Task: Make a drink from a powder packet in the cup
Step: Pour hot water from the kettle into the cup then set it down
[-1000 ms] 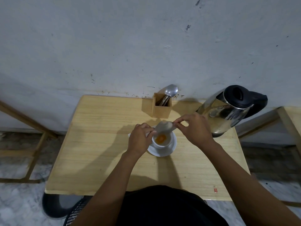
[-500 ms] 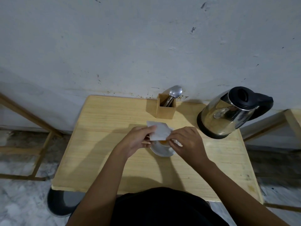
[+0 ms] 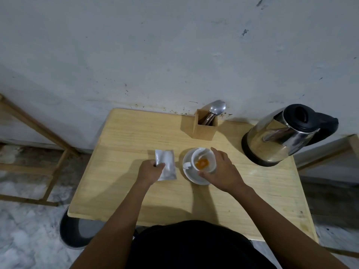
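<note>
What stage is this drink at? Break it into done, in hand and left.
Done: orange powder lies in the cup, which sits on its saucer. In hand: the left hand holds the packet low over the table, beside the saucer; the right hand grips the cup. Left: no liquid shows, so water from the kettle and stirring with a spoon likely remain.

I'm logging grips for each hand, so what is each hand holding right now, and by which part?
The left hand pinches the packet at its near-left edge. The right hand grips the cup around its rim and side.
</note>
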A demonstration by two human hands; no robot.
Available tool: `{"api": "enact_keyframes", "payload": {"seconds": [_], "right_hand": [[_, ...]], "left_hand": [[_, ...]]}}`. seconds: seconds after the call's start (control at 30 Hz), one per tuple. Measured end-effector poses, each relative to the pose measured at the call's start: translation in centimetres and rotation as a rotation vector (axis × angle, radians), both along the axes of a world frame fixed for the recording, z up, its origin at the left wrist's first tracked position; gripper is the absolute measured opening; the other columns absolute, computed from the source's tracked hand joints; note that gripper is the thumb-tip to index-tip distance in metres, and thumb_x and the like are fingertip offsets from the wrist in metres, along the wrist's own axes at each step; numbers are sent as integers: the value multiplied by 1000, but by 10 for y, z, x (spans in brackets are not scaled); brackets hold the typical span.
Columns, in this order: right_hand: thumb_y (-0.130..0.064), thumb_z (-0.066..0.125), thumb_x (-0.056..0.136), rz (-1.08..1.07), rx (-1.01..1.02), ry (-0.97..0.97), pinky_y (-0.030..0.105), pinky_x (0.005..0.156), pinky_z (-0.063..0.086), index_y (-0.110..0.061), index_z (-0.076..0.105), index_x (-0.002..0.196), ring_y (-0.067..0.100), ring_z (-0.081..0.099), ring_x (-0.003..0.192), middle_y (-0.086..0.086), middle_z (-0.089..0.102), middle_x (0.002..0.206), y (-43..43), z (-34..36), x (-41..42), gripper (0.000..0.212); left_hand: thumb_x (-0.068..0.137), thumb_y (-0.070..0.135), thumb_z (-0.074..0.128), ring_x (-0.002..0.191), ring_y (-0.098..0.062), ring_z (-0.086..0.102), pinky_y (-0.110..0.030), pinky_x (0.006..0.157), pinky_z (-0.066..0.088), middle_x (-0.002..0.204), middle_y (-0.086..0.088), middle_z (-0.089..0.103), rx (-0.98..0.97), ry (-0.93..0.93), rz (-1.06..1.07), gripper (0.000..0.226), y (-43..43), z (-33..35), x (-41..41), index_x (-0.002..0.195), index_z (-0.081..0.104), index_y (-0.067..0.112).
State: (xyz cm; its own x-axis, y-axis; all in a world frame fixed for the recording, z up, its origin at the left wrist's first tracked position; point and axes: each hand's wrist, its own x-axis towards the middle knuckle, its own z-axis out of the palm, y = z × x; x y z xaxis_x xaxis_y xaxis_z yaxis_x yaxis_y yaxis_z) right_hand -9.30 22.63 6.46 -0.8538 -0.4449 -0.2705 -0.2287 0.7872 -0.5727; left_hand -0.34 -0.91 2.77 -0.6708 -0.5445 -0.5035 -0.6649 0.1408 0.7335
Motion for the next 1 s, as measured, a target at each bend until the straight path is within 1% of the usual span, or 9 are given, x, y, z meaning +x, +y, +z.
{"api": "enact_keyframes", "payload": {"seconds": [0.07, 0.1, 0.17, 0.27, 0.43, 0.7, 0.83, 0.9, 1.0], "right_hand": [[-59, 69, 67, 10, 4, 13, 37, 80, 46, -33, 37, 132, 18, 47, 118, -4, 48, 129, 0, -3, -2, 77], [-58, 69, 67, 12, -3, 18, 38, 80, 47, -33, 38, 131, 17, 47, 117, -5, 48, 128, 0, -4, -2, 76], [-59, 69, 67, 5, -14, -1, 42, 83, 50, -31, 37, 134, 16, 46, 118, -5, 47, 129, 1, -6, -4, 79], [-61, 69, 66, -8, -19, -47, 44, 86, 52, -28, 33, 139, 15, 45, 121, -5, 42, 134, 2, -8, -6, 88], [-60, 70, 64, 2, -18, -41, 42, 81, 54, -34, 39, 131, 12, 46, 117, -6, 43, 129, 1, -10, -8, 79], [-59, 70, 71, 4, -36, -28, 40, 81, 53, -36, 35, 137, 13, 51, 114, -7, 41, 135, 2, -2, -5, 78], [-58, 62, 84, -79, -83, 74, 35, 88, 48, -29, 36, 143, 11, 47, 123, -7, 38, 143, 18, 10, -6, 71], [-56, 60, 87, -177, -185, 118, 34, 88, 48, -31, 44, 138, 6, 49, 120, -11, 45, 138, 33, 17, -4, 60], [-51, 60, 89, -338, -335, 181, 36, 89, 50, -28, 56, 127, 4, 55, 110, -12, 54, 122, 60, 27, -4, 45]], "left_hand": [[87, 26, 64, 70, -29, 55, -33, 65, 39, 69, -10, 54, -196, -63, -81, 25, 7, -2, -4, 69, 55, 11], [86, 30, 64, 90, -34, 59, -37, 73, 44, 92, -14, 61, -323, -104, -129, 23, 11, -4, -4, 94, 62, 8], [86, 36, 63, 116, -35, 49, -42, 89, 44, 130, -16, 49, -556, -142, -228, 56, 17, -11, -3, 133, 46, 11], [89, 39, 57, 132, -33, 37, -44, 101, 37, 149, -13, 33, -722, -50, -407, 62, 25, -20, 0, 144, 34, 22], [90, 39, 51, 122, -30, 44, -42, 96, 38, 139, -8, 44, -757, -76, -586, 38, 27, -37, 5, 124, 53, 22], [88, 38, 55, 111, -31, 50, -43, 88, 42, 124, -8, 51, -731, 14, -477, 31, 29, -35, 3, 112, 59, 19], [93, 40, 51, 110, -25, 57, -39, 88, 50, 125, -3, 58, -492, 235, -329, 36, 43, -18, -5, 119, 61, 18], [94, 44, 48, 102, -19, 61, -38, 85, 52, 120, 4, 59, -325, 275, -304, 36, 57, -4, -13, 118, 61, 21], [92, 50, 48, 92, -15, 61, -35, 80, 51, 106, 5, 61, -241, 243, -313, 37, 76, 6, -25, 110, 63, 23]]}}
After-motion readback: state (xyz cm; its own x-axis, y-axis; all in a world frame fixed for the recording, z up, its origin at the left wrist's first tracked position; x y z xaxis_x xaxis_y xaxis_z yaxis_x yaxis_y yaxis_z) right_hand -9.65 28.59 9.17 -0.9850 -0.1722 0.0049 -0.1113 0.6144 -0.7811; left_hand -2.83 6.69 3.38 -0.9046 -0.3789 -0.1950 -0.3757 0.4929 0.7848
